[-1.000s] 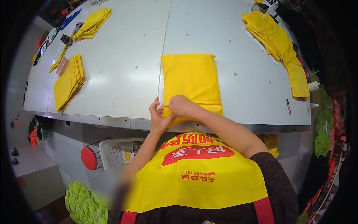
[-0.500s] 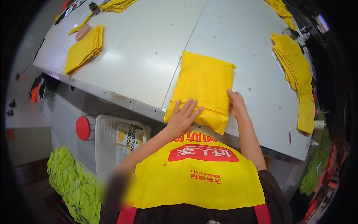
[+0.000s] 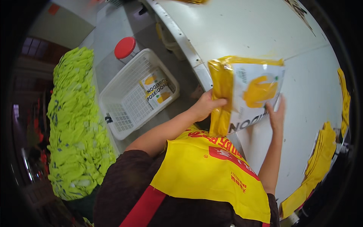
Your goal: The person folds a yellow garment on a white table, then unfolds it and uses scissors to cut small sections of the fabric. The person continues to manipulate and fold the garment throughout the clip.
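At the pale table [image 3: 261, 34], both hands [image 3: 206, 106] [image 3: 277, 115] grip a yellow-and-white packet [image 3: 254, 94] bearing black lettering [image 3: 245, 123].

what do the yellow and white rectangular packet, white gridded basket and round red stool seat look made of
Yellow and white rectangular packet: probably thin glossy plastic film, given its bright highlights and creases. White gridded basket: likely rigid moulded plastic, judging by its thick rim and openwork. Round red stool seat: smooth, perhaps plastic, from its even colour.
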Tool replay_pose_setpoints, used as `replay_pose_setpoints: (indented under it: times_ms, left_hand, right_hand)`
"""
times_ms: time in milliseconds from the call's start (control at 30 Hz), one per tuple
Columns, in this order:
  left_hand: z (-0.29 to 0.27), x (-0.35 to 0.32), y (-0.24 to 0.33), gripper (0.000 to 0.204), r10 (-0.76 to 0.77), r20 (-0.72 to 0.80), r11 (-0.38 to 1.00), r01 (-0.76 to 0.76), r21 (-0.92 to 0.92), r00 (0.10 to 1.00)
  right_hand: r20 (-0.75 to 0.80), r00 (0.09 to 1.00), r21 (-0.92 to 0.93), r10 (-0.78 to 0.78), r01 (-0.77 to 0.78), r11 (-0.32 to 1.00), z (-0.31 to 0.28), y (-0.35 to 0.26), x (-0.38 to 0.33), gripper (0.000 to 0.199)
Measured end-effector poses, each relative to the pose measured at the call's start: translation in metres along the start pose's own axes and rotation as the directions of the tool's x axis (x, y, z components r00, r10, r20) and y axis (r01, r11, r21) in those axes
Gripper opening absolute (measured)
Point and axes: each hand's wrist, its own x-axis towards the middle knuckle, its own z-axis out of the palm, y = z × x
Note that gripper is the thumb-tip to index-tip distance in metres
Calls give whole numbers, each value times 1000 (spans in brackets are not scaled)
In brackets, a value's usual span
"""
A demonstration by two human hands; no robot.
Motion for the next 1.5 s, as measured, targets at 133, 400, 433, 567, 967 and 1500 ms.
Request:
replay_pose_setpoints:
  times_ms: [133,400,433,567,967,1500]
  left_hand:
    - [-50,-32,-34,58,-381,-325,921,384,-59,865]
    - [-127,-89,-32,51,-169,-504,982,103,-156,847]
    - [-153,-105,-37,49,-164,-515,972,50,-228,842]
    - [-219,-192,-20,52,-310,-500,908,95,-409,809]
    - [-422,-246,5,45,-296,-782,930,-22,-368,549]
    - [-478,-162,-89,38,-130,-687,441,662,606,715]
  right_hand:
    - [223,973,-244,66,-10,970,27,-73,-3,89]
    - [518,855,292,30,-210,933,59,-134,-16,67]
    - [468,883,271,-32,-109,956,81,-124,-27,66]
    - [494,804,485,-330,61,873,152,-187,-70,71]
    - [791,492,483,-364,-136,865,386,-319,-40,70]
    - [773,631,-3,61,-92,996,287,-153,-137,33]
